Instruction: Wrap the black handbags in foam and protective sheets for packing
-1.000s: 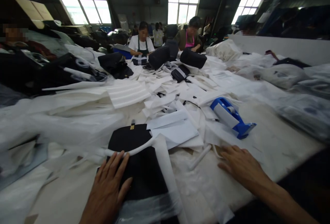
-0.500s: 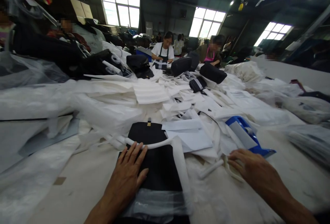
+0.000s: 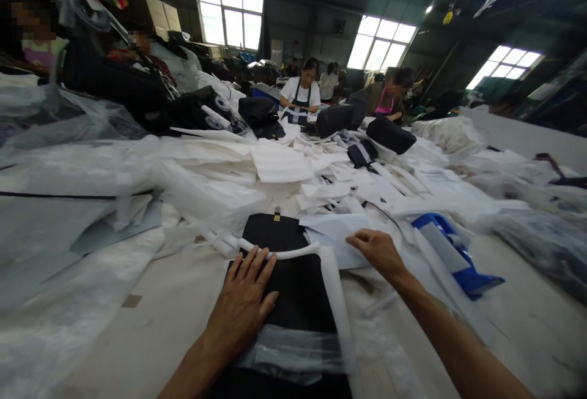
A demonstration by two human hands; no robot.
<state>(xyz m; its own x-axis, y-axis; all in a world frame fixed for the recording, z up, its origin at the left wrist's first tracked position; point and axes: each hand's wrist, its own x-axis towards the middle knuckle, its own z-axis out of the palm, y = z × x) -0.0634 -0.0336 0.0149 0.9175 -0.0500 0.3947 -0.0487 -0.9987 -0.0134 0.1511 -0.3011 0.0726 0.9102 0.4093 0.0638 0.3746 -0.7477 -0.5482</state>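
Observation:
A black bag (image 3: 302,295) lies at the front middle, with a black flap (image 3: 274,232) and a small gold clasp (image 3: 277,218) at its far end. White foam strip (image 3: 293,253) runs across it and down its right side, and clear plastic (image 3: 298,350) covers its lower part. My left hand (image 3: 247,292) rests flat on the bag's left side, fingers spread over the foam's edge. My right hand (image 3: 373,249) is over pale sheets (image 3: 334,234) to the right of the flap, its fingers pinched together; what they hold, if anything, is too small to make out.
A blue tape dispenser (image 3: 458,258) lies at the right. White foam sheets (image 3: 279,163) and black bags (image 3: 389,134) are heaped farther back. Plastic wrap (image 3: 87,111) covers the left. Across the table, a person in an apron (image 3: 300,93) handles a dark item.
My right hand has moved left and away from me, from beside the blue dispenser to above the pale sheets. My left hand stays on the bag. The view has shifted slightly.

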